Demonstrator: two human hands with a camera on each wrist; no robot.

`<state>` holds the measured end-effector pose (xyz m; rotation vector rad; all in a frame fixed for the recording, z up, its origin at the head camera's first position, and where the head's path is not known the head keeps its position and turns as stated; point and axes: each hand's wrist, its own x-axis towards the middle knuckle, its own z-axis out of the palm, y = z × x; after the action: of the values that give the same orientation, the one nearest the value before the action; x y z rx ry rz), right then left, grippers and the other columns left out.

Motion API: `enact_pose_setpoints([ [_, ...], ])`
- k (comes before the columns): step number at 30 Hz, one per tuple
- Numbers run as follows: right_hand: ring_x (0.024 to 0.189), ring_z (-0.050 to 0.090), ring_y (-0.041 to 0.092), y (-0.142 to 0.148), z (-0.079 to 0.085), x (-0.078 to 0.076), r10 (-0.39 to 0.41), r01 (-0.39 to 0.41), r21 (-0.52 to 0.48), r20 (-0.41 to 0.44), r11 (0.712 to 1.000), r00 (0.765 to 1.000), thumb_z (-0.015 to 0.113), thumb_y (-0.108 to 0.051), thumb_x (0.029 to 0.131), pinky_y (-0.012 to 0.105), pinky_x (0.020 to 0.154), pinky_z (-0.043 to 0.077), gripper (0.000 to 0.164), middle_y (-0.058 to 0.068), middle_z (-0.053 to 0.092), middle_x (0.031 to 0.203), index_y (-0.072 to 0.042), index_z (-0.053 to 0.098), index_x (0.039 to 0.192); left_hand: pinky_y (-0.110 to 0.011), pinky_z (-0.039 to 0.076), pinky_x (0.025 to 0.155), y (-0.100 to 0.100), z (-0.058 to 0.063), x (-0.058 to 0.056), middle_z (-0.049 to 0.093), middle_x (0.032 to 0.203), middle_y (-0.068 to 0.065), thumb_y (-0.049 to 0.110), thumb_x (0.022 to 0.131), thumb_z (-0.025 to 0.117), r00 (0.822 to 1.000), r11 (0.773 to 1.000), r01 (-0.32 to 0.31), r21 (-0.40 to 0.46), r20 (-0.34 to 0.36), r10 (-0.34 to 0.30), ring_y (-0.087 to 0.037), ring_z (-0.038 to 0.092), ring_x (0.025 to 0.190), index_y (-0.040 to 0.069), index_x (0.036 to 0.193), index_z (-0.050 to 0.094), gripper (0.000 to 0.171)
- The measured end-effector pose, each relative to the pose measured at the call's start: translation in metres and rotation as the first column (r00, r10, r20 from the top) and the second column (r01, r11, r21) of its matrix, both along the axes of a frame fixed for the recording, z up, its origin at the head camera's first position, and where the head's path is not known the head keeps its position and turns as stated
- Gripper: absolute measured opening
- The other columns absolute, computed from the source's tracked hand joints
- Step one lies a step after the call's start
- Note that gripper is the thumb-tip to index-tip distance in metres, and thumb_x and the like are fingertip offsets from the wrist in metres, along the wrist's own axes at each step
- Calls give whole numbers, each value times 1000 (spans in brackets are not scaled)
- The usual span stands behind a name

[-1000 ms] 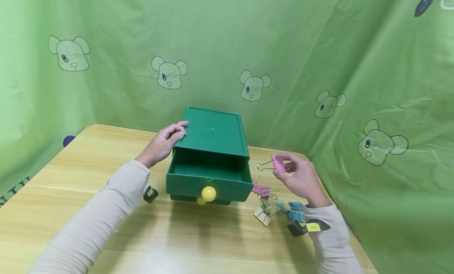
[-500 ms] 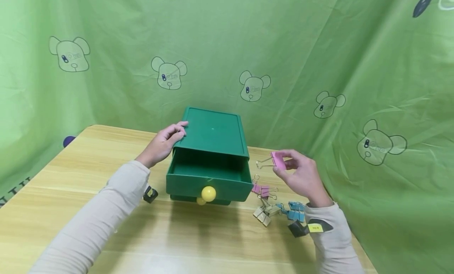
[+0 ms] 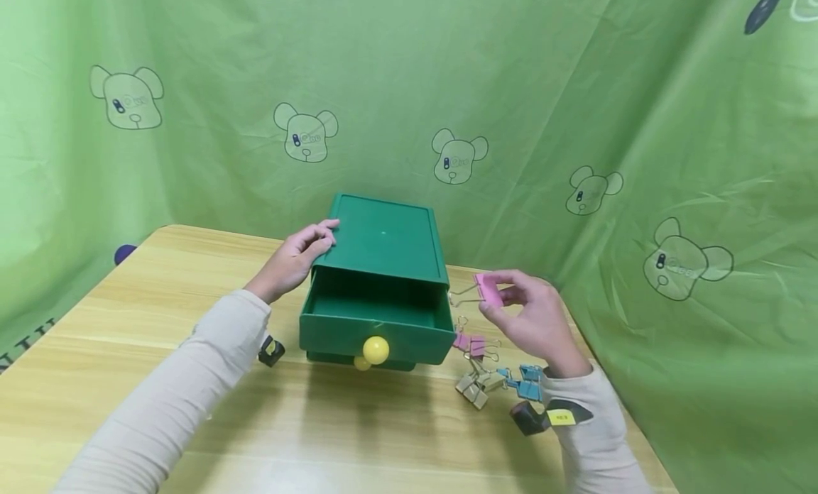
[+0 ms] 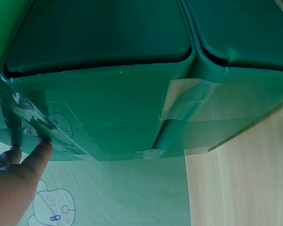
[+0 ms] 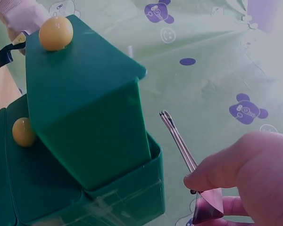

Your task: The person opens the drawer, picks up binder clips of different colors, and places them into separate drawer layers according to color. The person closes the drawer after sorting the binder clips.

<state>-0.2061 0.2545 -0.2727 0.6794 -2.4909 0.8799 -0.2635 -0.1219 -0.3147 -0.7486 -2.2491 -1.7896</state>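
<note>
My left hand [image 3: 290, 260] rests on the left edge of a green plastic drawer cabinet [image 3: 390, 235]; in the left wrist view its fingers touch the cabinet's taped side. The top drawer [image 3: 339, 336] is pulled out, with a yellow round knob [image 3: 375, 350] on its front and a bare interior where visible. Just right of that drawer, my right hand [image 3: 533, 316] pinches a pink binder clip [image 3: 489, 290] between thumb and fingers. The clip's wire handles point left, close to the drawer's side. In the right wrist view, the clip [image 5: 208, 207] is apart from the cabinet.
Right of the cabinet lie pink binder clips [image 3: 477, 346], beige binder clips [image 3: 473, 391] and blue binder clips [image 3: 529, 390], partly near the right sleeve. A lower drawer's yellow knob [image 3: 362, 363] shows underneath. A green curtain [image 3: 383, 75] hangs behind the wooden table [image 3: 287, 437].
My right hand has moved a little left with the pink binder clip, bringing it nearer the drawer. The left hand and the cabinet have stayed put.
</note>
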Motion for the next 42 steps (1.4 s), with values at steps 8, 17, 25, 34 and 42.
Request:
enact_pose_setpoints([
  [8, 75, 68, 20, -13, 6, 5, 48, -48, 0, -71, 999, 996, 79, -4, 75, 32, 63, 53, 39, 12, 71, 97, -7, 69, 112, -46, 21, 115, 1, 0, -1, 37, 152, -10, 19, 106, 40, 1000, 1000, -3, 3, 2, 3, -25, 24, 143, 1, 104, 52, 21],
  [17, 75, 68, 18, -27, 10, 7, 114, -114, 0, -104, 993, 988, 79, -2, 75, 31, 66, 53, 39, 9, 70, 99, -6, 68, 112, -46, 21, 115, 1, -2, -1, 36, 152, -9, 19, 106, 40, 1000, 1000, -4, 6, 16, 3, -24, 24, 143, 2, 104, 52, 21],
  [25, 75, 68, 18, -36, 12, 7, 143, -143, 4, -94, 990, 985, 80, -4, 75, 30, 63, 53, 40, 11, 70, 99, -6, 68, 113, -46, 21, 115, 1, -2, -2, 36, 152, -10, 19, 106, 40, 1000, 1000, 2, 10, 8, -2, -24, 23, 144, 2, 104, 52, 21],
  [34, 75, 67, 16, -46, 12, 7, 170, -169, 20, -73, 985, 983, 79, -7, 76, 32, 63, 53, 40, 7, 70, 94, -7, 68, 114, -46, 22, 115, 0, -4, -2, 36, 152, -10, 19, 106, 40, 1000, 1000, 1, 10, 8, -1, -24, 23, 144, 2, 104, 52, 21],
  [42, 76, 66, 13, -53, 13, 7, 209, -208, 29, -67, 978, 976, 79, -7, 77, 30, 62, 53, 39, 5, 69, 95, -8, 68, 114, -46, 22, 115, 0, -3, -3, 36, 152, -10, 18, 106, 40, 1000, 1000, 3, 11, -3, -3, -24, 24, 143, 1, 104, 52, 21],
])
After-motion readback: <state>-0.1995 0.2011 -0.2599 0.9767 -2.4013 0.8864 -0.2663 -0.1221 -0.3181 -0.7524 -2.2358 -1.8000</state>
